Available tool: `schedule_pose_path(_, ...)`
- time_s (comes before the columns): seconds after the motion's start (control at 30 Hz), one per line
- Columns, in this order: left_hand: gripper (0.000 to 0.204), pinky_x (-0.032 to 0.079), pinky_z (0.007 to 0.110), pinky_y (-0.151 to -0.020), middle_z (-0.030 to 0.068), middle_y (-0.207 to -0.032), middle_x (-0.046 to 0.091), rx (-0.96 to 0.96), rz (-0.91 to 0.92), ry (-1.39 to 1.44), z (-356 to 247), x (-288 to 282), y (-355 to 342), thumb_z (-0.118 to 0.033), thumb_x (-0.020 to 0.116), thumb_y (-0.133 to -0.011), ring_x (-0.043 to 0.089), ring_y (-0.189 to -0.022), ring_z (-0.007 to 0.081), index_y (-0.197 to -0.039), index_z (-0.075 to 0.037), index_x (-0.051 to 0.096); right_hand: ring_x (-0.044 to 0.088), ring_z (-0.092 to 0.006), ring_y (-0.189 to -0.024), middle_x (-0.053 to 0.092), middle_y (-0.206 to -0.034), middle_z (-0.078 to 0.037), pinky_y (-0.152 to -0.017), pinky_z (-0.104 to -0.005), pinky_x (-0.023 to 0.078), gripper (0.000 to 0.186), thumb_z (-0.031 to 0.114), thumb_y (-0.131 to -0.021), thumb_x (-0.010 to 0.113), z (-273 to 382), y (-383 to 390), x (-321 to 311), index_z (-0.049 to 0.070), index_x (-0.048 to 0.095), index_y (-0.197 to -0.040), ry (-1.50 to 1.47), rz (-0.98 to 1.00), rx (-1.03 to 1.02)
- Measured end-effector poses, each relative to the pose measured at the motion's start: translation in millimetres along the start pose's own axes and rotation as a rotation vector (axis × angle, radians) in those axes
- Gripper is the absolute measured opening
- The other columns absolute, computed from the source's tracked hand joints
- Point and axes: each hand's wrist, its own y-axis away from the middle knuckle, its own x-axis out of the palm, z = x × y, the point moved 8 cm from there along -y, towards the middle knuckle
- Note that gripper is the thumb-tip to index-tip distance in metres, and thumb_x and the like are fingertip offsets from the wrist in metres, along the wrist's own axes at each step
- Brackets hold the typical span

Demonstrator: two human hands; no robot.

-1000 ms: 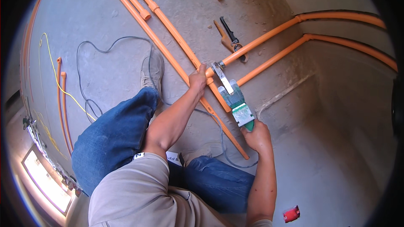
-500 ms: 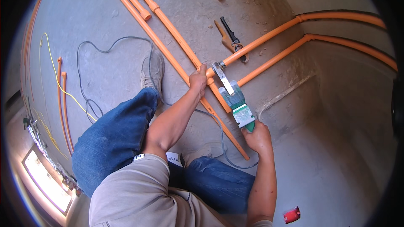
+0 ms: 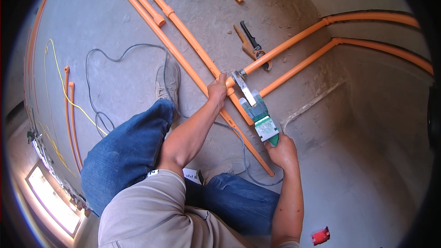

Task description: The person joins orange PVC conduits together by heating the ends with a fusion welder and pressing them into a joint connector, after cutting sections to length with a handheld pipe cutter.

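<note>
My right hand [image 3: 282, 150] is wrapped round the green handle of a pipe fusion welder [image 3: 266, 127]. The flat metal heating plate [image 3: 245, 88] of the welder sits between an orange tee fitting [image 3: 230, 82] and the end of an orange branch pipe [image 3: 287, 45], apparently touching both. My left hand [image 3: 217, 90] is closed round the long orange pipe [image 3: 195, 40] beside the tee. How its fingers lie under the pipe is hidden. Another long orange pipe [image 3: 181, 64] runs alongside, passing under my left wrist.
A pipe cutter [image 3: 251, 43] lies on the floor beyond the branch pipe. A second branch pipe [image 3: 301, 65] runs to the wall at right. The grey cord [image 3: 124, 55] loops around my foot. Two short orange pipes [image 3: 72, 119] and a yellow cord [image 3: 62, 76] lie left; a red object [image 3: 320, 236] lies lower right.
</note>
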Motion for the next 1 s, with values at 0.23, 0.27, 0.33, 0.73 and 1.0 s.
schedule_pose_path(0.23,0.057,0.050,0.035,-0.089,0.0121,-0.106,0.070,0.001,0.012,0.016,4.0,2.9,-0.4,-0.048,0.064,-0.098,0.063,-0.094,0.0184,-0.120,0.004,0.069,0.068,-0.0457,-0.103,0.071,-0.103,-0.030,-0.091,-0.0505,0.053,0.041,0.028,-0.083,0.075,0.9,2.9,-3.7,-0.006,0.068,-0.104,0.006,0.006,0.023)
schedule_pose_path(0.27,0.057,0.050,0.035,-0.088,0.0121,-0.106,0.070,-0.004,0.015,0.016,5.2,5.2,0.8,-0.048,0.064,-0.098,0.063,-0.094,0.0184,-0.121,0.004,0.069,0.068,-0.0456,-0.103,0.071,-0.103,-0.030,-0.091,-0.0504,0.053,0.040,0.028,-0.083,0.075,-0.9,3.0,-3.6,-0.006,0.068,-0.104,0.000,0.013,0.035)
schedule_pose_path(0.33,0.056,0.050,0.035,-0.088,0.0120,-0.106,0.071,0.012,0.008,0.035,6.2,-0.3,-7.7,-0.048,0.064,-0.098,0.063,-0.094,0.0184,-0.121,0.003,0.069,0.068,-0.0456,-0.103,0.071,-0.103,-0.030,-0.091,-0.0504,0.053,0.040,0.027,-0.082,0.075,1.7,2.4,-1.9,-0.005,0.068,-0.105,-0.015,0.014,0.024)
schedule_pose_path(0.73,0.054,0.052,0.040,-0.096,0.0140,-0.113,0.068,-0.011,0.044,0.017,4.8,1.3,-5.9,-0.047,0.065,-0.094,0.066,-0.101,0.0245,-0.116,0.002,0.064,0.068,-0.0461,-0.103,0.071,-0.103,-0.031,-0.091,-0.0504,0.053,0.041,0.027,-0.082,0.075,0.6,1.4,-1.9,-0.006,0.068,-0.105,-0.023,0.017,0.019)
schedule_pose_path(1.0,0.051,0.051,0.041,-0.097,0.0131,-0.113,0.068,-0.008,0.026,0.000,6.6,-1.7,-8.4,-0.048,0.065,-0.094,0.065,-0.103,0.0243,-0.116,-0.001,0.065,0.068,-0.0464,-0.102,0.071,-0.102,-0.031,-0.091,-0.0502,0.053,0.040,0.027,-0.082,0.075,3.8,2.4,-2.4,-0.007,0.068,-0.104,-0.011,0.018,0.014)
